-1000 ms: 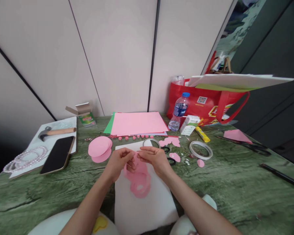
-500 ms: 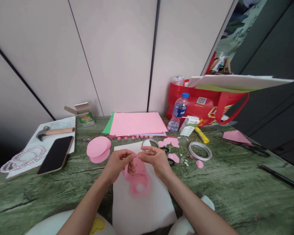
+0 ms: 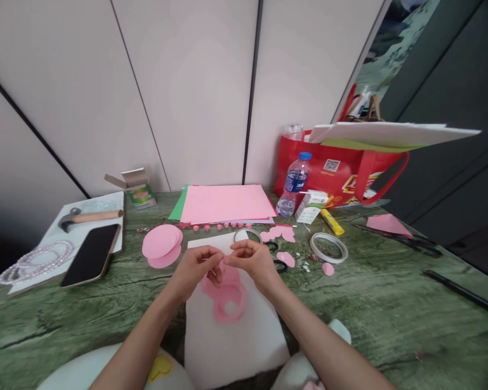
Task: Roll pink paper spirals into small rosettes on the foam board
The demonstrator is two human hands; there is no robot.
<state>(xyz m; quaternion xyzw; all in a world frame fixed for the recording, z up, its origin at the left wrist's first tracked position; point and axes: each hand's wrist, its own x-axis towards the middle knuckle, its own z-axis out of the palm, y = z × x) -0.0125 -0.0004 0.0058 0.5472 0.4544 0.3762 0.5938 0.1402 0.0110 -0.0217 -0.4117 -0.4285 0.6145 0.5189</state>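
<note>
Head view: a pink cutout (image 3: 228, 290), slightly blurred, shows rounded lobes; its lowest part is a ring with a whitish centre. It is in front of the person, over a white board (image 3: 236, 352). The left hand (image 3: 197, 268) and right hand (image 3: 255, 264) meet at its upper end, thumbs and forefingers pinching pink paper, forearms angled inward, other left fingers curled.

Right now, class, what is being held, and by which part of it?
The left hand and right hand appear to pinch pink paper at its far end; the exact spot is hidden.
</note>
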